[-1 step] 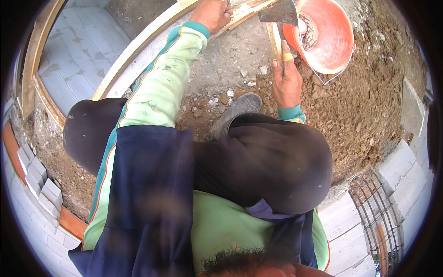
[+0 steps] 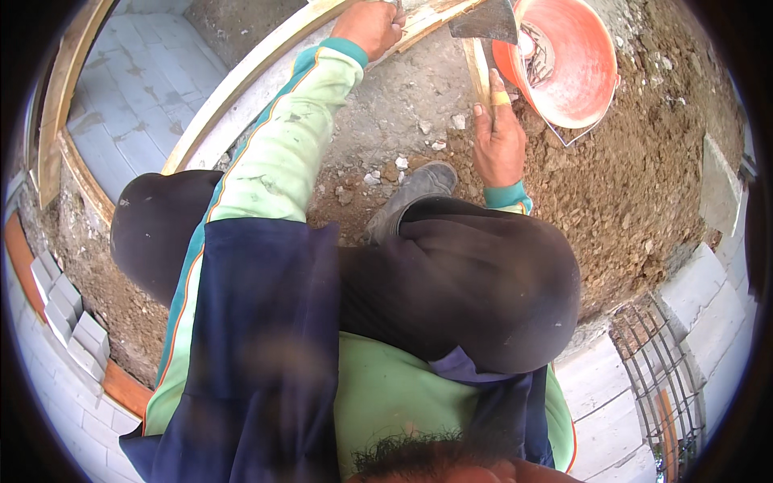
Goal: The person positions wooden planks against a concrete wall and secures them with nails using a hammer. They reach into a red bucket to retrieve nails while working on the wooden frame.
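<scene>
At the top of the view my left hand (image 2: 369, 29) is closed, its fingertips pinching what looks like a thin nail (image 2: 399, 5) beside a strip of wood (image 2: 435, 22). My right hand (image 2: 499, 143) is wrapped round the wooden handle (image 2: 477, 68) of a hatchet. The hatchet's broad dark blade (image 2: 485, 22) lies across the far end of that handle, between the wood and an orange bucket (image 2: 576, 72). Yellow tape circles one finger of the right hand. Several nails (image 2: 541, 64) lie in the bucket, which is tipped toward me.
A long board (image 2: 241, 92) edges a pit with grey block walls (image 2: 145, 80) at the left. Rubble (image 2: 401, 163) lies by my boot (image 2: 419, 193). Loose soil (image 2: 620, 209) spreads to the right, up to grey blocks (image 2: 600, 378) and a rebar cage (image 2: 656, 354).
My right hand and the hatchet have shifted very slightly left. The left hand looks the same.
</scene>
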Motion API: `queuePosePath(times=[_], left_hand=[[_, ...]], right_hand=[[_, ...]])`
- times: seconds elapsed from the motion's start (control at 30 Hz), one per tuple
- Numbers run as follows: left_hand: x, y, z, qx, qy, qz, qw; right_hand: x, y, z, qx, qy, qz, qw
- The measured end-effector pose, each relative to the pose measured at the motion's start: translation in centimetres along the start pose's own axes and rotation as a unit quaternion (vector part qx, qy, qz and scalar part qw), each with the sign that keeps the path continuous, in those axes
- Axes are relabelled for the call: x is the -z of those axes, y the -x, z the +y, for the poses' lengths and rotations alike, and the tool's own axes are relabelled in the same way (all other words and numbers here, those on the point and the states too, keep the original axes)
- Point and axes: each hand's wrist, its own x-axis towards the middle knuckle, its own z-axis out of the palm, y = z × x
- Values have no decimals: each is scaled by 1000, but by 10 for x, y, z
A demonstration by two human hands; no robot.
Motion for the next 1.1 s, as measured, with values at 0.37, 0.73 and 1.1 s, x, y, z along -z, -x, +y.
queuePosePath(times=[0.37, 0.73, 1.1], left_hand=[[-48, 6, -14, -40, 177, 124, 976], [-43, 1, -28, 30, 233, 87, 968], [-44, 6, -25, -11, 131, 63, 989]], right_hand=[[-5, -3, -10, 22, 21, -9, 999], [-3, -27, -26, 32, 39, -48, 998], [0, -25, -29, 21, 180, -133, 974]])
